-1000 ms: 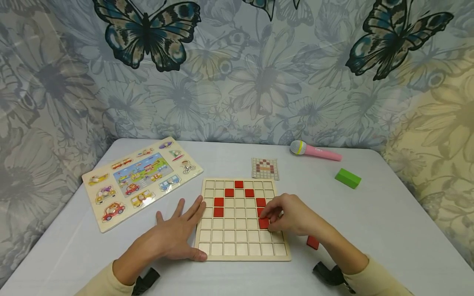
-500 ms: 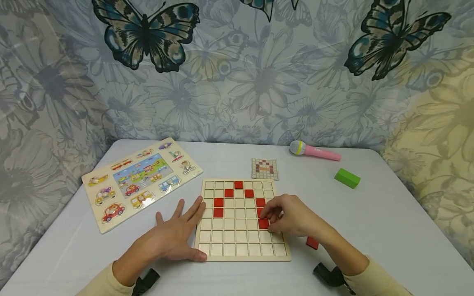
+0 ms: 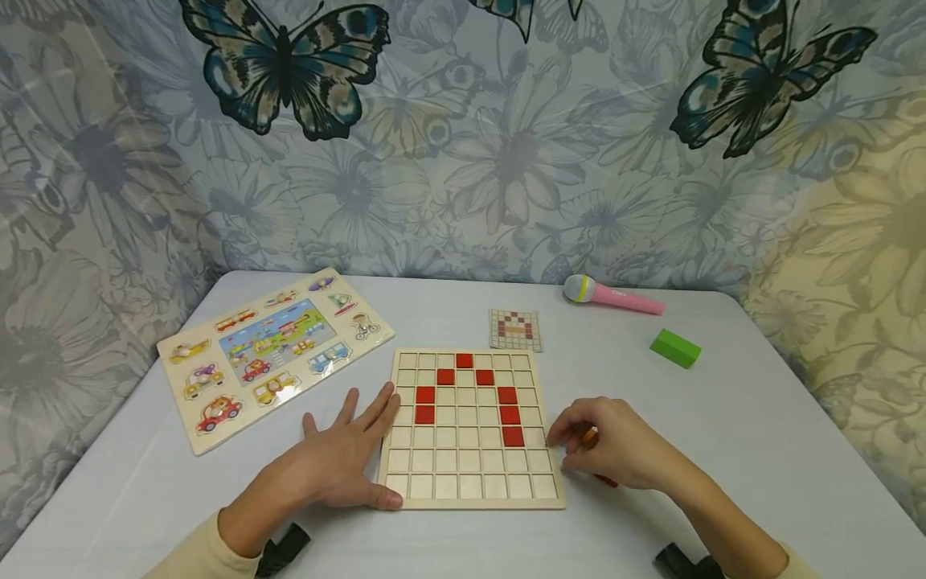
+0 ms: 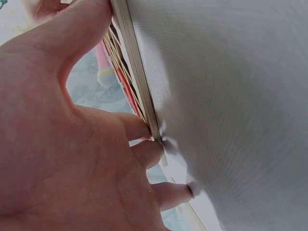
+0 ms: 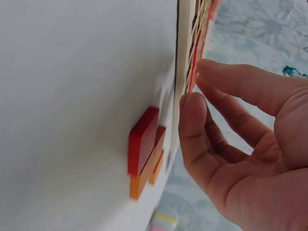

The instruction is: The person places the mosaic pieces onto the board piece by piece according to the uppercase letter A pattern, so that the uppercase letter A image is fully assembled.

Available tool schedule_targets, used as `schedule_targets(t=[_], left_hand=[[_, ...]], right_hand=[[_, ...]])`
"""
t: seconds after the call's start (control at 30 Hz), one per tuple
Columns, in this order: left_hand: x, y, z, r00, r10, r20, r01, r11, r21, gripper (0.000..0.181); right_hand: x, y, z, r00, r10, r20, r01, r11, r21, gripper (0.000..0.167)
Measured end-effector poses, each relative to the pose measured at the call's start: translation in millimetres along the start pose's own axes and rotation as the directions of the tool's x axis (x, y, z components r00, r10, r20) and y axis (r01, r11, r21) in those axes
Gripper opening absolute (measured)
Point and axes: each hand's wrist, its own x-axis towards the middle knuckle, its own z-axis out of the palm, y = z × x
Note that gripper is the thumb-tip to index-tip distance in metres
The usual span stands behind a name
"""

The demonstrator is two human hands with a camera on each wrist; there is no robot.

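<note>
A wooden grid board (image 3: 473, 504) lies flat, with several red square tiles (image 3: 508, 395) in its cells. My left hand (image 3: 347, 465) rests at the board's left edge, fingers spread; the left wrist view shows thumb and fingertips against the board's side. My right hand (image 3: 615, 442) hovers just off the board's right edge, fingers bent. Thumb and forefinger stand apart with nothing between them in the right wrist view. Below that hand, a loose red tile (image 5: 143, 142) and orange tiles (image 5: 140, 182) sit on the table; the hand mostly covers them in the head view.
A vehicle picture puzzle (image 3: 188, 334) lies at the back left. Behind the board is a small pattern card (image 3: 515, 330). A pink toy microphone (image 3: 622, 298) and a green block (image 3: 676, 348) lie at the back right. Patterned cloth (image 3: 434, 161) encloses the table.
My right hand has left the red tile in the board's right part and moved right, over the loose tiles. The tile stays in its cell. My left hand has stayed put.
</note>
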Motion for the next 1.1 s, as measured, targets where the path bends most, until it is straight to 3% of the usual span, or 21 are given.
schedule_targets(t=[0.23,0.53,0.83,1.1], left_hand=[[0.3,-0.3,0.0,1.000,-0.003,0.003,0.003,1.000,0.003,0.132],[1.5,0.3,1.2,1.000,-0.004,-0.004,0.004,1.000,0.009,0.131],[1.5,0.2,1.4,1.000,-0.006,-0.007,0.006,1.000,0.000,0.132],[2.1,0.5,1.2,1.000,-0.005,-0.008,0.005,1.000,-0.005,0.132]], right_hand=[[-25.2,9,-5,0.998,0.037,-0.041,-0.039,0.998,-0.047,0.025],[-46.5,22,-10,0.995,0.094,-0.047,-0.095,0.995,-0.036,0.026],[-53.5,32,-11,0.983,0.179,-0.034,-0.180,0.983,-0.027,0.029],[-53.7,34,-9,0.978,0.209,-0.026,-0.209,0.978,-0.011,0.030]])
